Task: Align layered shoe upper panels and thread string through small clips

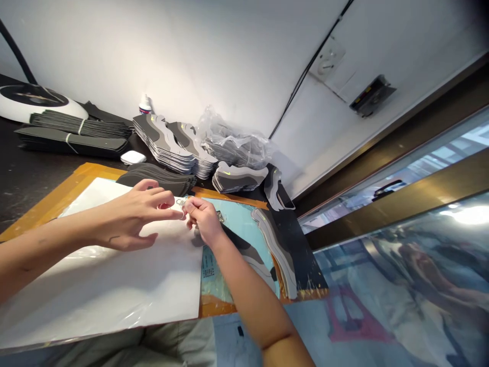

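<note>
Right hand (204, 220) closed in a tight pinch on a small silver metal clip (182, 202), held over the edge of a glossy white plastic-covered sheet (114, 285). Left hand (133, 216) half open, fingertips just beside the clip. Stacked grey layered shoe-shaped cutouts (168, 145) lie beyond.

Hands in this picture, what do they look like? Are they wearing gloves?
No gloves! The left hand and right hand are bare, and the left arm and right arm have no sleeves or watch on them.
</note>
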Motion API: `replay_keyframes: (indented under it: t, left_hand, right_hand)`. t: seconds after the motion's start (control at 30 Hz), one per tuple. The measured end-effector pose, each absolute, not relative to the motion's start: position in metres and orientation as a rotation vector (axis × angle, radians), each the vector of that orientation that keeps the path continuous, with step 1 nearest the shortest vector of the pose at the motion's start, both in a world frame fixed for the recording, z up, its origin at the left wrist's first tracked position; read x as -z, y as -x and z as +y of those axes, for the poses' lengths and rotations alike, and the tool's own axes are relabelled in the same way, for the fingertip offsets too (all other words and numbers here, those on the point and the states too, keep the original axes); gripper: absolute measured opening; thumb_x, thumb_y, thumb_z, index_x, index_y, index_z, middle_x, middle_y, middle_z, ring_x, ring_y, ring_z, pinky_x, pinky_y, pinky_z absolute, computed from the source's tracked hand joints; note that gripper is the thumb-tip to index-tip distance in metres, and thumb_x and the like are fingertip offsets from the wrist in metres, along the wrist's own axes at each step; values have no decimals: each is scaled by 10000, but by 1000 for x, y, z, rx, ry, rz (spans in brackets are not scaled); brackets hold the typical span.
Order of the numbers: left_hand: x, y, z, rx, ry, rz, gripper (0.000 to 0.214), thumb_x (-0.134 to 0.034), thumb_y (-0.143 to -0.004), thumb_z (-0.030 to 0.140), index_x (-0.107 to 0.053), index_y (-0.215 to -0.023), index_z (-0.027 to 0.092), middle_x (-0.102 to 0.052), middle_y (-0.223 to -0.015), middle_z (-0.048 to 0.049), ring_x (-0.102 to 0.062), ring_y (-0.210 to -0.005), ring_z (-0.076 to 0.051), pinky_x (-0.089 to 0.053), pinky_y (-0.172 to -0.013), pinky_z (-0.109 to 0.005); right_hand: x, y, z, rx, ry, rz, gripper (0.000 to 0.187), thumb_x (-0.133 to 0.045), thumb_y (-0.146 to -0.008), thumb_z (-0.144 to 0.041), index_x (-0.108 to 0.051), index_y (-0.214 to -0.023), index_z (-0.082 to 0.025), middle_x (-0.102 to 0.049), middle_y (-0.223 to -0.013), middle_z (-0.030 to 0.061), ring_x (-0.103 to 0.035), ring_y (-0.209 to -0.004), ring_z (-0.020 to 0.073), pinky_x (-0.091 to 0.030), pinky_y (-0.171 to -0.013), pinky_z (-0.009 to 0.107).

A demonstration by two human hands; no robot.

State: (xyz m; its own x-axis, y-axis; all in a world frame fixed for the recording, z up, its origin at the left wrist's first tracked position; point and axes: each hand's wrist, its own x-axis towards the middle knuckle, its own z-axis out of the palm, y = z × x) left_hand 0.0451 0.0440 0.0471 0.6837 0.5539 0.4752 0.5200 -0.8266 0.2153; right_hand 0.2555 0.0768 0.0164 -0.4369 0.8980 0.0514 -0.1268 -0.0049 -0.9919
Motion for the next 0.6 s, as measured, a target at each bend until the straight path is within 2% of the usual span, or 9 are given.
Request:
replay_keyframes:
  t: [0.13,0.3,0.47,0.53,0.6]
  left_hand:
    - [-47,-47,35,-757,-2866,814,509,-604,-720,226,-689,-1210,336,-523,-898,-46,-484,-829,-251,-363,-913,-453]
    - [-45,-46,28,-733,-2580,856,388,-619,-756,272,-707,-1134,287,-511,-896,-59,-481,-808,-244,-435,-800,-379]
    - [-44,-45,38,-585,-2086,707,209,-546,-829,381,-633,-949,234,-604,-941,-89,-605,-902,-281,-511,-770,-359]
    - [-41,-48,41,-617,-1852,624,258,-463,-856,468,-538,-910,227,-621,-930,-108,-627,-896,-293,-529,-739,-371]
    - [-38,-53,40,-660,-1636,545,325,-423,-844,544,-461,-902,226,-607,-902,-120,-623,-865,-298,-540,-714,-394]
  right_hand:
    - [-27,-269,75,-1345,839,-1914,272,-568,-871,-368,-569,-653,-206,-503,-610,-53,-462,-524,86,-378,-546,209]
    - [-38,-274,71,-1198,716,-2227,270,-531,-895,-261,-613,-646,-199,-542,-625,-39,-481,-650,114,-364,-653,221]
    - [-26,-271,70,-1484,686,-2160,189,-571,-869,-286,-727,-807,-200,-552,-634,-44,-475,-592,106,-371,-603,221]
    - [-21,-270,69,-1608,680,-2048,203,-593,-878,-348,-716,-820,-198,-531,-624,-47,-443,-535,95,-366,-553,221]
    - [-20,-269,68,-1663,663,-1968,242,-627,-871,-402,-679,-755,-196,-525,-625,-44,-433,-522,88,-369,-532,221]
